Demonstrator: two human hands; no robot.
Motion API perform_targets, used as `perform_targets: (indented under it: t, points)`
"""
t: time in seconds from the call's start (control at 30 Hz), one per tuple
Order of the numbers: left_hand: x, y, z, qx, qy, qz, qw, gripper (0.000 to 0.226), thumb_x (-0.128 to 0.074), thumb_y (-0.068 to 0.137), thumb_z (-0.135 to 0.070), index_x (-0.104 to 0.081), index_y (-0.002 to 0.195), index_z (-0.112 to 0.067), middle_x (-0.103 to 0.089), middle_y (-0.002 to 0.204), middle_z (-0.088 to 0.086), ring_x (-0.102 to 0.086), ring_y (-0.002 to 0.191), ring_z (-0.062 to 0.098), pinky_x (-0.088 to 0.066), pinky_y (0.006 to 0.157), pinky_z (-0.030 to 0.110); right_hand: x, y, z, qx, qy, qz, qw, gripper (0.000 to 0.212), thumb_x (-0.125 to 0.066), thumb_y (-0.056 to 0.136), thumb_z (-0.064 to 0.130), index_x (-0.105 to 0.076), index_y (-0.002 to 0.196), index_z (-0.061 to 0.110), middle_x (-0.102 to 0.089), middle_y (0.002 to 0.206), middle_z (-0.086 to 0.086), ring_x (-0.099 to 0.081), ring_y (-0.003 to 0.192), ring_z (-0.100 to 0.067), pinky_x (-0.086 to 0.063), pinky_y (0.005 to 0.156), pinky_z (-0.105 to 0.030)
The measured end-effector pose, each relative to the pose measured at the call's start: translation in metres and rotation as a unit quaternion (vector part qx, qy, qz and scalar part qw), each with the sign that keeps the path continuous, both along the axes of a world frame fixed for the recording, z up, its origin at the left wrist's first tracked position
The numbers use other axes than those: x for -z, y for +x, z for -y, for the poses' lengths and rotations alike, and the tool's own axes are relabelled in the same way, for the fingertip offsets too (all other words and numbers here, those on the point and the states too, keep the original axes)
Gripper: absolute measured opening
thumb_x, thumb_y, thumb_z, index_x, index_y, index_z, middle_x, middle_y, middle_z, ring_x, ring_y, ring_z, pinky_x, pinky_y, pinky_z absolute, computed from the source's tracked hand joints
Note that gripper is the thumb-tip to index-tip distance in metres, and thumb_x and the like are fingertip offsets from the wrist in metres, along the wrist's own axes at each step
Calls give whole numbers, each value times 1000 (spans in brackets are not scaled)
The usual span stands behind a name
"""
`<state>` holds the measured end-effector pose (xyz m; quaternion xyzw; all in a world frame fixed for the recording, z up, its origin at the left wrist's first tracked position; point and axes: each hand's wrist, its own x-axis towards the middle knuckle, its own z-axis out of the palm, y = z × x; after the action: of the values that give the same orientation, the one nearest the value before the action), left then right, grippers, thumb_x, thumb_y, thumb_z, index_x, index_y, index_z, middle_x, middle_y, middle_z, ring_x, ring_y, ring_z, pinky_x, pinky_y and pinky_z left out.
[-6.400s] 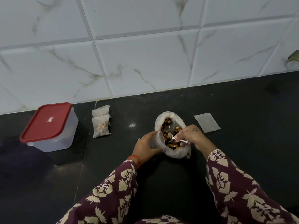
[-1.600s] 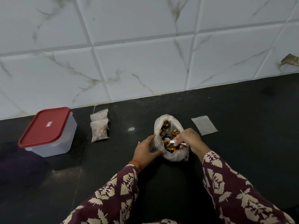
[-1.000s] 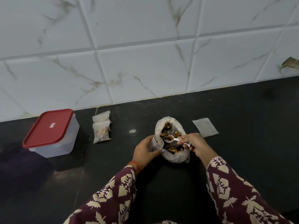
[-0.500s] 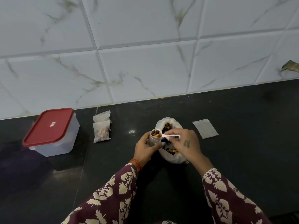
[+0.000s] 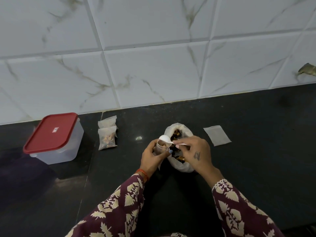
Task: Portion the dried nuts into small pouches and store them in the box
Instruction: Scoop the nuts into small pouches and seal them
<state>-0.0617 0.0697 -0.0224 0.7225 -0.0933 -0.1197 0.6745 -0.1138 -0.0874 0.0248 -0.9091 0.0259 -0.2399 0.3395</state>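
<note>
The left hand (image 5: 151, 157) was curled round a small pouch (image 5: 161, 147), fingers & thumb holding its mouth open, just left of the big bag of nuts (image 5: 179, 149) in the middle of the dark counter (image 5: 256, 159). The right hand (image 5: 196, 152) was pinching the handle of a white spoon (image 5: 165, 139), its bowl turned over right at the pouch mouth, so it looked like a scoop was being tipped in. Some nuts showed inside the pouch already; how full it was couldn't be told.

Two filled pouches (image 5: 107, 136) lay far-left of the hands, one overlapping the other, near the box (image 5: 54, 139), which sat at the far left w/ its red lid on. One empty pouch (image 5: 216, 137) lay flat to the right of the bag.

Risks, as a guess: the pouch mouth was narrow & floppy, so if the left grip slackened or the spoon tipped off-centre, nuts would spill onto the counter. The right wrist hung over the open bag; a nudge could knock it over. Overfilling might stop the pouch closing. Box lid also needed to come off before storing anything
</note>
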Motion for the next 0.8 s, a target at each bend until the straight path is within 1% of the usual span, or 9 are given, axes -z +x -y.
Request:
perform_targets:
  t: [0.07,0.1,0.17,0.23,0.33,0.4,0.57,0.63,0.8]
  points:
    - [-1,-1,-2,5,-3,7,1000,47,-80,73,-19,-60,116,-21,-68,108,-1,-65,102,12,-53,86,26,-1,3,6,29,105,-26,994,19,-73,80,14,-76,95,26,-73,89,10,-64,82,-1,-46,72,-9]
    - [-1,-2,-3,6,4,13,1000,48,-80,74,-19,-60,117,-23,-67,109,-3,-64,102,10,-52,86,23,-1,5,11,45,139,-36,989,19,-73,80,15,-76,96,25,-73,91,10,-64,84,-1,-48,76,-12]
    - [0,-1,-8,5,37,37,999,50,-81,73,-25,-58,118,-25,-65,112,-6,-62,104,6,-50,86,19,2,8,22,72,177,-70,979,19,-73,80,16,-75,96,24,-73,95,8,-65,90,-6,-51,81,-22]
    - [4,0,-12,1,75,64,995,60,-81,67,-40,-57,120,-27,-63,115,-8,-60,106,4,-50,89,21,7,10,31,93,174,-117,973,18,-73,80,16,-75,96,23,-72,95,7,-64,92,-8,-50,80,-23]
    - [10,2,-14,-3,115,85,990,73,-76,60,-57,-55,124,-28,-61,118,-10,-57,109,4,-49,94,29,13,13,35,112,95,-189,971,18,-69,84,21,-74,100,26,-71,98,7,-63,91,-9,-48,73,-21]
    - [9,2,-13,4,142,93,985,70,-73,61,-60,-54,122,-34,-59,119,-14,-54,112,3,-47,97,30,14,17,29,116,12,-217,969,20,-64,88,24,-71,106,30,-71,101,6,-64,93,-12,-50,73,-24]
    - [14,4,-13,25,204,132,970,52,-76,71,-47,-50,116,-46,-55,116,-18,-52,110,4,-46,99,38,15,25,8,32,-133,-216,967,27,-57,92,18,-68,114,30,-67,110,3,-60,102,-14,-45,80,-24]
    - [16,3,-14,31,209,139,967,50,-76,72,-45,-48,113,-49,-55,115,-18,-52,110,3,-44,100,40,13,24,8,15,-171,-218,961,28,-56,92,18,-67,116,29,-64,113,2,-59,104,-15,-45,81,-24]
    - [21,4,-15,40,207,140,967,47,-68,67,-59,-45,108,-59,-57,115,-22,-52,112,-1,-37,106,47,7,13,25,-11,-217,-232,948,24,-58,91,21,-70,110,32,-58,110,-1,-58,95,-16,-43,77,-22]
